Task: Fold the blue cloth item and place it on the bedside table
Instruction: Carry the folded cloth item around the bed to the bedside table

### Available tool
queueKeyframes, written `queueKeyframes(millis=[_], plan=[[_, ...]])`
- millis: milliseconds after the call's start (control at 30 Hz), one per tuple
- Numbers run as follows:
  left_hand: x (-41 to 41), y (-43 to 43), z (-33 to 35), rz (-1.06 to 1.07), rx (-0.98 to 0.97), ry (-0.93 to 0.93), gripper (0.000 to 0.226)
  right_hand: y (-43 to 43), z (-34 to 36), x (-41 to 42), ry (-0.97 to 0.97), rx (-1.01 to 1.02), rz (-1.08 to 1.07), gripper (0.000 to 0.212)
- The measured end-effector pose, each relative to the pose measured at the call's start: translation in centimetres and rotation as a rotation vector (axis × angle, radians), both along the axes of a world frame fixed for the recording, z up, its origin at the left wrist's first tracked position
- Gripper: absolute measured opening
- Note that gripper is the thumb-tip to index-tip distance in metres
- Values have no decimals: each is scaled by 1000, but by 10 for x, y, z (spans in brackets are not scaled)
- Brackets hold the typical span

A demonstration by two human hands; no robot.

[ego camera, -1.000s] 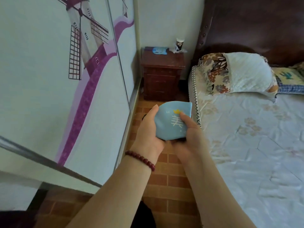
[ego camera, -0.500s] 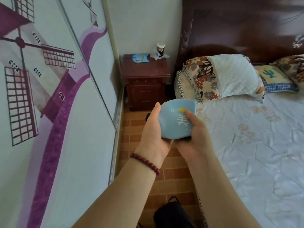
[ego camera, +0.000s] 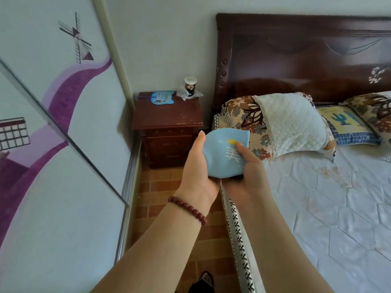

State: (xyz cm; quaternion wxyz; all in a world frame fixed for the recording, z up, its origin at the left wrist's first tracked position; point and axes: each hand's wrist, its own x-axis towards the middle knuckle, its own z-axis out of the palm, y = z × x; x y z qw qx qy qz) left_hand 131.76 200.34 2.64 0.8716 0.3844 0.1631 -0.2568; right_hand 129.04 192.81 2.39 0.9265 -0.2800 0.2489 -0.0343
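Observation:
A folded light-blue cloth item (ego camera: 220,153) with white lines and a small yellow mark is held in front of me by both hands. My left hand (ego camera: 195,172), with a bead bracelet at the wrist, cups its left edge and underside. My right hand (ego camera: 247,168) grips its right side with the thumb pressed on top. The dark wooden bedside table (ego camera: 169,117) stands beyond the cloth, in the corner between the wardrobe and the bed.
On the bedside table lie a blue hand fan (ego camera: 161,97) and a cup on crumpled wrapping (ego camera: 190,85). A sliding wardrobe door with windmill art (ego camera: 63,134) fills the left. The bed (ego camera: 328,208) with pillows (ego camera: 283,123) and dark headboard is right. A narrow brick floor (ego camera: 160,193) runs between.
The view has come closer to the bedside table, which now looks larger and nearer. Both hands keep the same hold on the folded blue cloth.

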Motion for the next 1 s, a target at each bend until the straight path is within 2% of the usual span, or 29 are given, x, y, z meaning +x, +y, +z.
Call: queueKeyframes(millis=[133,533,833,1000], plan=[[33,-13,0,5,20,21,45,-16,-1,34,4,10,3,17],[191,-9,-7,21,-29,28,55,-13,-8,192,23,31,-18,22],[341,29,1,43,-54,-57,44,22,-2,343,-48,47,2,23],[392,37,-6,43,-56,-58,35,26,-6,395,8,45,-30,20]])
